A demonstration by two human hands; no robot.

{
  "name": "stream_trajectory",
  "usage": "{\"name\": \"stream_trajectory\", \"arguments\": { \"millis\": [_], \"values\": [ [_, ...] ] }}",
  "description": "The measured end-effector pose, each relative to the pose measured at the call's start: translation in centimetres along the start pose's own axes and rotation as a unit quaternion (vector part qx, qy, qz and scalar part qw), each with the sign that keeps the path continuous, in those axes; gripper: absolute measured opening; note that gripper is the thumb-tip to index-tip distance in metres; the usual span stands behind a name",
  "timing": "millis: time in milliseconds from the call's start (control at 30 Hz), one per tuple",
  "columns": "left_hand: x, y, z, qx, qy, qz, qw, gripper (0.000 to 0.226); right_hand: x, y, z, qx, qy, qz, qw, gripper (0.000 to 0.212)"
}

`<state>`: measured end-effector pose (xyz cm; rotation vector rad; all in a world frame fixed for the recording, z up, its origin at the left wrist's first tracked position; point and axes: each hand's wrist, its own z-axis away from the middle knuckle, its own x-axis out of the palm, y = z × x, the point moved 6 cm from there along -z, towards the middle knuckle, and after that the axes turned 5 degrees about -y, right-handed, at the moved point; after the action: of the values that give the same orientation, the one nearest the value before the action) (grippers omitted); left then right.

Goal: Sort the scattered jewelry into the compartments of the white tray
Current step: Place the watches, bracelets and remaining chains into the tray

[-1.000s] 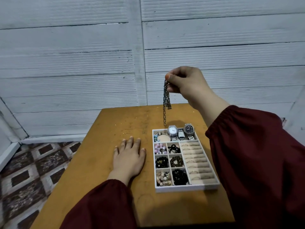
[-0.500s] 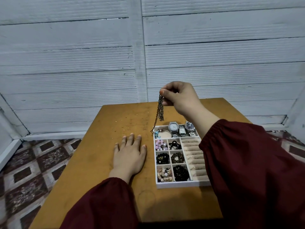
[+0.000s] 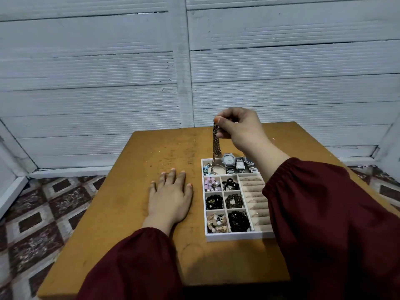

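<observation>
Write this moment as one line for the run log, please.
right hand: pinches chain above white tray, far-left compartment | chain tip: inside that compartment | left hand: flat on table

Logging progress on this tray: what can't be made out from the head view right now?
- Head view: right edge of the white tray and right ends of the ring rolls, hidden by the right sleeve.
- Head view: rightmost watch, partly behind the right forearm.
- Head view: lower end of the chain, lost among items in the far-left compartment.
- Head view: rings on the rolls, too small to count.
</observation>
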<state>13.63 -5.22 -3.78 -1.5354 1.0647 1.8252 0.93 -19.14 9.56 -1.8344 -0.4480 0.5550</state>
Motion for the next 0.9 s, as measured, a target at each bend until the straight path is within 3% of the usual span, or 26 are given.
{"name": "stream_trajectory", "arguments": {
  "millis": [467, 900],
  "values": [
    [0.0, -0.1, -0.2, 0.0, 0.003, -0.001, 1.0, 0.057, 0.5, 3.9, 0.4, 0.055, -0.009, 0.007, 0.998, 0.011],
    [-0.1, 0.0, -0.3, -0.002, 0.014, 0.002, 1.0, 0.057, 0.7, 6.4, 0.8, 0.088, -0.045, 0.124, 0.987, 0.012]
  ]
}}
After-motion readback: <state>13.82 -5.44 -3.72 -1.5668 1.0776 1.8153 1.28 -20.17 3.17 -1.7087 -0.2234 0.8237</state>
